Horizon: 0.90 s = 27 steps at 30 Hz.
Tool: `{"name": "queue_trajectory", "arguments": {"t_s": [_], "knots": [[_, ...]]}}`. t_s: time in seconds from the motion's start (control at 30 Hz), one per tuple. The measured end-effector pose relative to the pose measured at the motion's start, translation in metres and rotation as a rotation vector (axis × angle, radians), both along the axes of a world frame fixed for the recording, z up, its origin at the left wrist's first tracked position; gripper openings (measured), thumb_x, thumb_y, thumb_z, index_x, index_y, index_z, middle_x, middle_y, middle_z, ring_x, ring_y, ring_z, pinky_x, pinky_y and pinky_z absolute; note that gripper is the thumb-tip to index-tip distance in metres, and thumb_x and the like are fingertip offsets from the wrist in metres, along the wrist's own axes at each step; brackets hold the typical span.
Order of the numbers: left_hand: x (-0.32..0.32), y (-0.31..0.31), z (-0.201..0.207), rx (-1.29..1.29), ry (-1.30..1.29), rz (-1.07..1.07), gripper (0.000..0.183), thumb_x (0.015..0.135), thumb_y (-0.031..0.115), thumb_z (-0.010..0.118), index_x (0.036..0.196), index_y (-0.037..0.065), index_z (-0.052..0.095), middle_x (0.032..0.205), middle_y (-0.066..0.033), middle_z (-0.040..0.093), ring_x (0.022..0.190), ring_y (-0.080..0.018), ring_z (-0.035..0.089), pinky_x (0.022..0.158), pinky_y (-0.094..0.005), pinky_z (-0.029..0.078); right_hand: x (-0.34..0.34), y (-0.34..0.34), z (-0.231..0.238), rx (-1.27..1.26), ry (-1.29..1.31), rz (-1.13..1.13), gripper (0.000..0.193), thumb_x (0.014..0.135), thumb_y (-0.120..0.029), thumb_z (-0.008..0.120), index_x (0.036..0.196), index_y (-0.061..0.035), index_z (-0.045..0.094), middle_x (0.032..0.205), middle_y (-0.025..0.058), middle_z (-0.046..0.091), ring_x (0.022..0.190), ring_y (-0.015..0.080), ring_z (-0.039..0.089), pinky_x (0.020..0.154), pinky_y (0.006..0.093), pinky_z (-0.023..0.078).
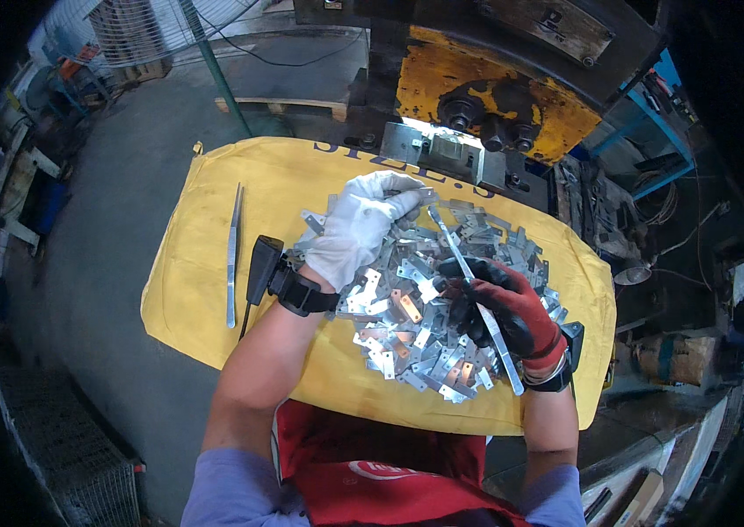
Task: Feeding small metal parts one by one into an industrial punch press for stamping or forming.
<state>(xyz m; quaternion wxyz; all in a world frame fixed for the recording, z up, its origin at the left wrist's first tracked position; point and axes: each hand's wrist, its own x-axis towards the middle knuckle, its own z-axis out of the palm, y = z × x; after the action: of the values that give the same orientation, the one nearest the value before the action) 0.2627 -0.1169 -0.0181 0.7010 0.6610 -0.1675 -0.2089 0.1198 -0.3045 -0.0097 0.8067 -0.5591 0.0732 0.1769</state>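
Observation:
My left hand [361, 221], in a white glove, is closed over the far side of the pile. Its fingertips pinch a small flat metal plate [427, 195]. In a red and black glove, my right hand [505, 303] grips long metal tweezers [499, 342]. Their tip points away from me and comes close to the plate in my left fingers; I cannot tell whether they touch. Beneath both hands spreads a heap of small metal plates [425, 351] with holes, mostly silver, some looking coppery. A second pair of tweezers [233, 255] lies left of the heap.
The heap rests on a yellow sheet [187, 290] with dark lettering. Just beyond it stands a machine with a worn yellow block [495, 88] and a bright metal die [442, 151]. A wire crate [69, 448] is at lower left, a blue rack [653, 123] at far right.

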Motion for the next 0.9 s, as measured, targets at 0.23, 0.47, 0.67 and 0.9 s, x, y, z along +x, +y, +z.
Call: {"name": "queue_trajectory", "arguments": {"t_s": [0.23, 0.47, 0.67, 0.9], "knots": [[0.004, 0.002, -0.011, 0.103, -0.201, -0.018, 0.018, 0.085, 0.007, 0.057, 0.099, -0.004, 0.062, 0.092, -0.0084, 0.066, 0.079, -0.0108, 0.060, 0.071, -0.0214, 0.047, -0.001, -0.005, -0.009, 0.016, 0.067, -0.031, 0.032, 0.086, -0.009, 0.056, 0.116, 0.0033, 0.052, 0.096, 0.0073, 0.060, 0.092, 0.0130, 0.058, 0.083, 0.0248, 0.045], [0.002, 0.003, -0.005, 0.170, -0.203, 0.019, 0.017, 0.085, 0.007, 0.057, 0.096, -0.004, 0.063, 0.092, -0.0076, 0.066, 0.080, -0.0117, 0.060, 0.071, -0.0225, 0.047, -0.002, -0.004, -0.009, -0.001, 0.042, -0.025, 0.033, 0.086, -0.011, 0.057, 0.116, 0.0029, 0.052, 0.096, 0.0068, 0.060, 0.092, 0.0127, 0.058, 0.083, 0.0245, 0.045], [-0.001, 0.002, 0.000, 0.145, -0.292, -0.030, 0.016, 0.086, 0.009, 0.057, 0.096, -0.003, 0.063, 0.089, -0.0052, 0.065, 0.079, -0.0093, 0.060, 0.069, -0.0213, 0.047, -0.002, -0.010, -0.008, -0.022, -0.013, 0.015, 0.035, 0.084, -0.008, 0.056, 0.118, 0.0026, 0.051, 0.096, 0.0068, 0.061, 0.091, 0.0127, 0.058, 0.081, 0.0240, 0.045], [-0.002, 0.000, -0.005, -0.147, 0.115, 0.000, 0.016, 0.089, 0.013, 0.055, 0.098, 0.001, 0.058, 0.088, -0.0048, 0.064, 0.075, -0.0091, 0.060, 0.067, -0.0197, 0.048, -0.004, 0.004, 0.007, -0.153, -0.056, -0.021, 0.039, 0.082, -0.002, 0.053, 0.121, 0.0000, 0.051, 0.093, 0.0069, 0.063, 0.086, 0.0123, 0.058, 0.078, 0.0244, 0.046]]}}
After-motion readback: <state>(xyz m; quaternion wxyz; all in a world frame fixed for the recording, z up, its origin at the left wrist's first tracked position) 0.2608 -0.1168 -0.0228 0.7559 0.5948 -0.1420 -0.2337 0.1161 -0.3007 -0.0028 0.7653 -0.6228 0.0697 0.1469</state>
